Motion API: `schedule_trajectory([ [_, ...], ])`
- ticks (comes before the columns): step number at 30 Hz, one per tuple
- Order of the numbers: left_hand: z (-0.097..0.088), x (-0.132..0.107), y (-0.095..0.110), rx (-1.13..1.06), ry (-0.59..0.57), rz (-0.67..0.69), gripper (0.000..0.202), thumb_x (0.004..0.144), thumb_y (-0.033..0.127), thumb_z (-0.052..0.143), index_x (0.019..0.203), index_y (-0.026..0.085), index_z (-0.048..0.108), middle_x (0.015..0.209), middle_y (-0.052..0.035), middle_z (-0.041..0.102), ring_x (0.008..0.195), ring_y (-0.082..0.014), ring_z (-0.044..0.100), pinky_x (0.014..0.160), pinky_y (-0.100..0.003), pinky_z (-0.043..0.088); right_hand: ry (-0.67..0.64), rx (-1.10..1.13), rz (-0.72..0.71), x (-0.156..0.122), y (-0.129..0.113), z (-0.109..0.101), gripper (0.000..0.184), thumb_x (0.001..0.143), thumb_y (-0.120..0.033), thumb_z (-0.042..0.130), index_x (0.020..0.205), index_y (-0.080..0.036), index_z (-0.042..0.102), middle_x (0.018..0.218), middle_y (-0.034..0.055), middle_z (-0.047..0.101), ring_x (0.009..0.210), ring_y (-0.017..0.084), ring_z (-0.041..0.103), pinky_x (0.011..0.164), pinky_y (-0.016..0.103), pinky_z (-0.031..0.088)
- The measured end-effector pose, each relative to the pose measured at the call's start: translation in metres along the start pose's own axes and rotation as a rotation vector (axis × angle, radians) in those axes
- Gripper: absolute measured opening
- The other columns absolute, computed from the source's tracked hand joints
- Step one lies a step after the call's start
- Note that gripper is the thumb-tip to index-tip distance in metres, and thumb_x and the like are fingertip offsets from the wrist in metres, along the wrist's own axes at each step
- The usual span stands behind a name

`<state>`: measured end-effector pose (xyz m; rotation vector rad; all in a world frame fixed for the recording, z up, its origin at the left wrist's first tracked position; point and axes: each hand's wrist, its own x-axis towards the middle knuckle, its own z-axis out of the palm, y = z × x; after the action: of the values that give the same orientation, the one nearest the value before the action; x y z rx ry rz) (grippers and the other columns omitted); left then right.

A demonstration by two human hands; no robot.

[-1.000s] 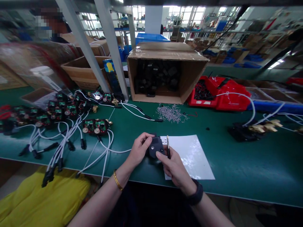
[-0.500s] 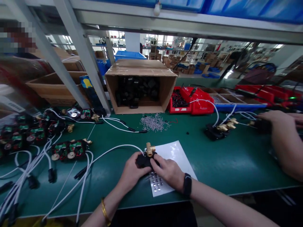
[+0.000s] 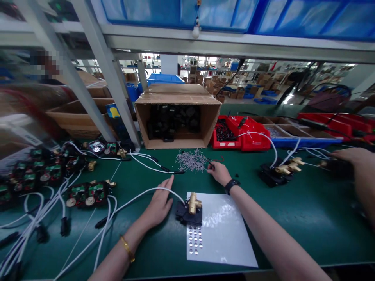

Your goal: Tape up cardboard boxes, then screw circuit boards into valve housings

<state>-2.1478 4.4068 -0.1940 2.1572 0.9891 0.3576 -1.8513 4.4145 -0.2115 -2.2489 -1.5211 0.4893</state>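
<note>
A black valve unit with a brass fitting (image 3: 190,208) stands on the green bench at the top left corner of a white sticker sheet (image 3: 222,234). A white cable (image 3: 140,194) runs from it to the left. My left hand (image 3: 159,203) lies beside the unit with fingers stretched out, touching the cable. My right hand (image 3: 218,172) reaches forward to the heap of small metal pins (image 3: 191,160), fingers pinched at the heap's edge; what they hold is too small to make out.
An open cardboard box (image 3: 177,117) of black parts lies on its side behind the pins. Red bins (image 3: 243,134) stand right of it. Wired units with green boards (image 3: 84,193) crowd the left. Another person's hand (image 3: 356,164) works at the right, beside another brass-fitted unit (image 3: 278,171).
Both hands let go of the valve unit, which now stands on the bench. My right hand moved forward to the pin heap. My left hand opened beside the unit.
</note>
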Motion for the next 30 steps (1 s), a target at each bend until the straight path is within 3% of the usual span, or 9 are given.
schedule_trajectory([
  [2, 0.015, 0.022, 0.002, 0.104, 0.187, 0.041, 0.058, 0.083, 0.009, 0.037, 0.138, 0.019, 0.019, 0.133, -0.0108, 0.036, 0.123, -0.0199, 0.036, 0.104, -0.038, 0.031, -0.03, -0.028, 0.0, 0.001, -0.003, 0.006, 0.003, 0.075, -0.017, 0.06, 0.073, -0.018, 0.059, 0.074, 0.004, 0.062, 0.071, 0.018, 0.058, 0.062, 0.026, 0.038],
  [4, 0.027, 0.051, 0.007, 0.253, 0.274, 0.079, 0.037, 0.085, 0.012, 0.04, 0.122, 0.018, 0.041, 0.114, -0.0089, 0.049, 0.108, -0.0191, 0.046, 0.094, -0.034, 0.04, -0.048, -0.044, -0.006, 0.001, -0.006, 0.008, 0.005, 0.075, -0.013, 0.057, 0.072, -0.017, 0.057, 0.08, 0.0077, 0.061, 0.075, 0.021, 0.058, 0.063, 0.028, 0.037],
  [7, 0.033, 0.093, 0.011, 0.418, 0.296, 0.11, 0.011, 0.085, 0.02, 0.048, 0.094, 0.018, 0.055, 0.096, -0.007, 0.054, 0.095, -0.0213, 0.047, 0.085, -0.036, 0.041, -0.059, -0.027, -0.027, -0.003, -0.013, 0.0, 0.006, 0.075, -0.009, 0.055, 0.073, -0.015, 0.055, 0.084, 0.0109, 0.06, 0.077, 0.022, 0.057, 0.063, 0.029, 0.037],
  [10, 0.033, 0.117, 0.009, 0.454, 0.309, 0.091, 0.005, 0.081, 0.021, 0.056, 0.082, 0.016, 0.056, 0.09, -0.0081, 0.055, 0.09, -0.0236, 0.047, 0.076, -0.037, 0.04, -0.038, 0.053, -0.059, -0.024, -0.022, -0.017, 0.005, 0.079, -0.011, 0.05, 0.077, -0.015, 0.053, 0.079, 0.0078, 0.059, 0.075, 0.019, 0.055, 0.064, 0.028, 0.039],
  [15, 0.037, 0.12, 0.002, 0.494, 0.289, 0.056, 0.008, 0.082, 0.015, 0.051, 0.074, 0.015, 0.053, 0.084, -0.0093, 0.055, 0.087, -0.0242, 0.046, 0.073, -0.036, 0.038, -0.092, 0.399, -0.035, -0.099, -0.038, -0.018, 0.019, 0.082, -0.027, 0.048, 0.097, -0.017, 0.055, 0.082, 0.0019, 0.06, 0.057, 0.012, 0.05, 0.05, 0.023, 0.038],
  [18, 0.039, 0.116, 0.001, 0.493, 0.273, 0.039, 0.006, 0.084, 0.014, 0.046, 0.081, 0.014, 0.052, 0.089, -0.0106, 0.055, 0.09, -0.0243, 0.045, 0.077, -0.037, 0.037, -0.07, 0.644, 0.11, -0.13, -0.04, 0.0, 0.022, 0.074, -0.033, 0.057, 0.088, -0.016, 0.061, 0.078, 0.0028, 0.062, 0.057, 0.013, 0.051, 0.049, 0.024, 0.037],
  [23, 0.034, 0.107, -0.006, 0.462, 0.269, 0.038, 0.016, 0.083, 0.021, 0.054, 0.096, 0.014, 0.047, 0.096, -0.0088, 0.053, 0.091, -0.0218, 0.046, 0.082, -0.035, 0.038, -0.01, 0.701, 0.213, -0.137, -0.038, 0.019, 0.023, 0.067, -0.036, 0.063, 0.079, -0.016, 0.064, 0.072, 0.0041, 0.065, 0.062, 0.016, 0.055, 0.056, 0.027, 0.04],
  [30, 0.022, 0.1, -0.007, 0.431, 0.242, 0.028, 0.023, 0.079, 0.019, 0.058, 0.1, 0.016, 0.048, 0.094, -0.0063, 0.055, 0.086, -0.0198, 0.048, 0.076, -0.03, 0.04, -0.003, 0.544, 0.073, -0.135, -0.044, 0.013, 0.016, 0.07, -0.027, 0.057, 0.076, -0.018, 0.068, 0.065, 0.0023, 0.065, 0.054, 0.015, 0.05, 0.056, 0.028, 0.039],
])
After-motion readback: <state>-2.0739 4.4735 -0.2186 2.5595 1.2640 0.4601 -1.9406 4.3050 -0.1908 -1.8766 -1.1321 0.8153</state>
